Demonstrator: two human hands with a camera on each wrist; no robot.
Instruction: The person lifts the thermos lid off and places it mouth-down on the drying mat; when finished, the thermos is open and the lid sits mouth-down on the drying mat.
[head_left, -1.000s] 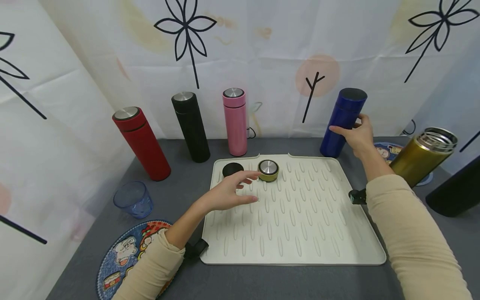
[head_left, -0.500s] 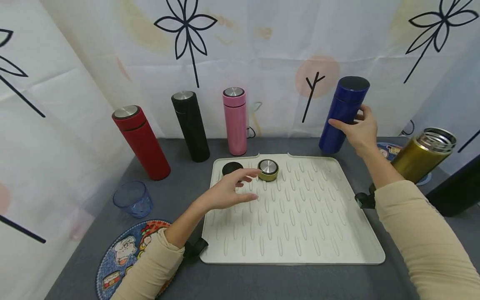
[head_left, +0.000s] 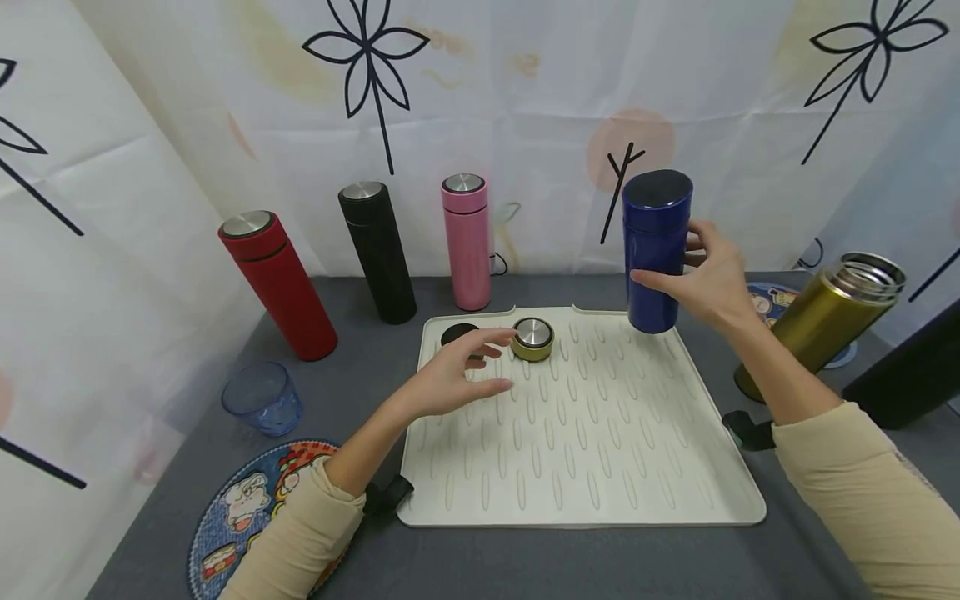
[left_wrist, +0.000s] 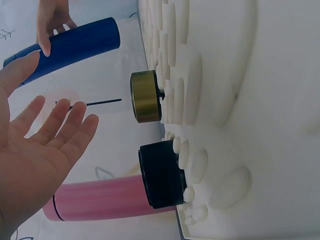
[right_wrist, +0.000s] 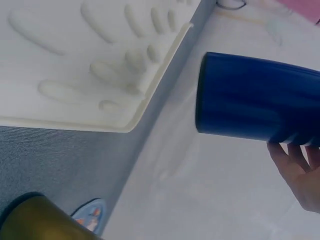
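Observation:
My right hand point(head_left: 712, 279) grips a blue thermos bottle point(head_left: 654, 250) round its side, thumb in front. The bottle stands nearly upright in the air over the back right corner of the white drying mat point(head_left: 585, 492); the right wrist view shows its base off the surface. Over the mat's left part hovers my left hand point(head_left: 457, 379), fingers spread and holding nothing. Two lids lie on the mat just beyond it: a gold lid with a steel top point(head_left: 533, 340) and a black lid point(left_wrist: 162, 174), which the left hand partly hides in the head view.
Red point(head_left: 281, 287), black point(head_left: 378, 254) and pink point(head_left: 467, 242) thermos bottles stand along the back left. A blue glass point(head_left: 264, 400) and a round patterned placemat point(head_left: 236, 508) are at the left. Rightward stand a lidless gold bottle point(head_left: 828, 312) and a dark bottle point(head_left: 911, 375).
My right hand has lifted the blue bottle off the table and brought it left and nearer, over the mat's back corner. The left hand has barely moved.

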